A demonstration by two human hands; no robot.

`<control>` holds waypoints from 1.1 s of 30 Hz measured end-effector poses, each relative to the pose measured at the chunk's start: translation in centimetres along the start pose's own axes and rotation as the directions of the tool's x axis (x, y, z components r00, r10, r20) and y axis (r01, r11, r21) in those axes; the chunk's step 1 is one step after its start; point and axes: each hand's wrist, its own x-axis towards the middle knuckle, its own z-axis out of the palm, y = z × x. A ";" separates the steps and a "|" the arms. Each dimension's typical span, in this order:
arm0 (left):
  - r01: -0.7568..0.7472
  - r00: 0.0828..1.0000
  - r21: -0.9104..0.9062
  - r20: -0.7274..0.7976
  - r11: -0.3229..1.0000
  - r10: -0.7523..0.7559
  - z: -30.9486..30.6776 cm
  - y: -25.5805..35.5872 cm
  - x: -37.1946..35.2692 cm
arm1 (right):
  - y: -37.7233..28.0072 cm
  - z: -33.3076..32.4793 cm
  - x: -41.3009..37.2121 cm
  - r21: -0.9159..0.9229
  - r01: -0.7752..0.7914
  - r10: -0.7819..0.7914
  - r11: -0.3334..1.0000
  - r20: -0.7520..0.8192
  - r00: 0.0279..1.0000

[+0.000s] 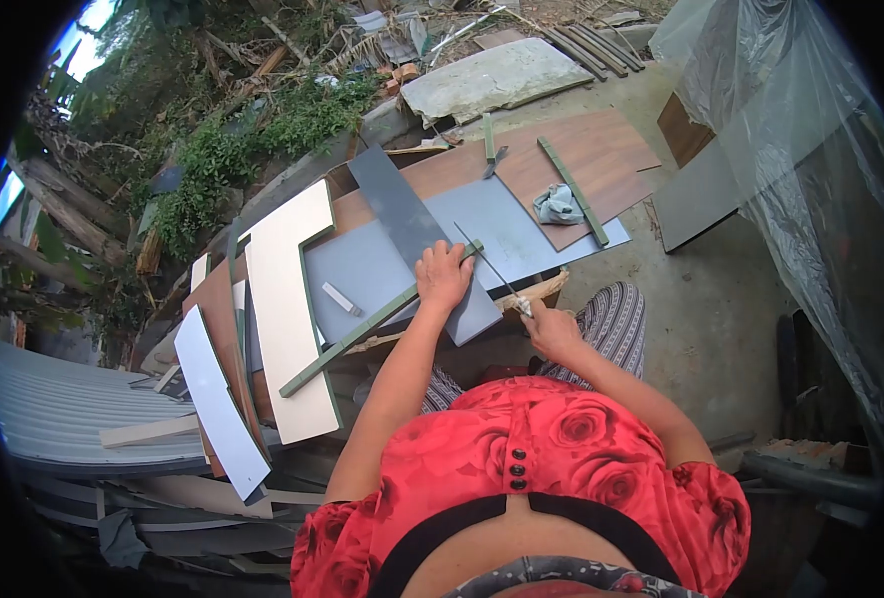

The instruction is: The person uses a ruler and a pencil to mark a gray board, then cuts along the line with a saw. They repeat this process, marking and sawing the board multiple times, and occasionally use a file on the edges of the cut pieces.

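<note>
My left hand (444, 273) is closed over a long green-edged strip (367, 324), near its far right end. The strip lies slantwise across a dark grey board (394, 199) and a cream cut-out board (288, 299). In my right hand (554, 331) is a thin saw blade (489, 264), gripped by its pale wrapped end. The blade points up and left, overlapping the strip's end just beyond my left fingers. A small white block (340, 298) rests on the light grey sheet (347, 264) left of my left hand.
A crumpled grey cloth (558, 204) and another green strip (574, 192) lie on a brown board (601, 149) at the right. A narrow white board (213, 394) sits at the left. Clear plastic sheeting (801, 149) hangs at the right, above concrete floor (696, 309).
</note>
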 end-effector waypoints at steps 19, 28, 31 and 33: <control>0.022 0.999 0.005 0.036 1.000 -0.022 -0.2 0.1 0.2 | -1.6 -0.4 3.2 0.003 0.045 -0.045 0.999 0.011 0.999; 0.003 0.999 -0.008 0.035 1.000 -0.002 -0.3 0.1 0.2 | -1.0 -1.4 0.0 -0.032 0.025 -0.025 0.999 0.016 1.000; 0.019 0.998 -0.005 0.058 1.000 -0.019 -0.6 0.2 0.2 | -3.1 -0.6 5.9 -0.013 0.063 -0.063 0.998 -0.024 0.998; 0.022 0.998 0.005 0.053 1.000 -0.022 -0.6 0.3 0.2 | -3.6 0.3 8.2 0.008 0.082 -0.081 0.997 -0.054 0.995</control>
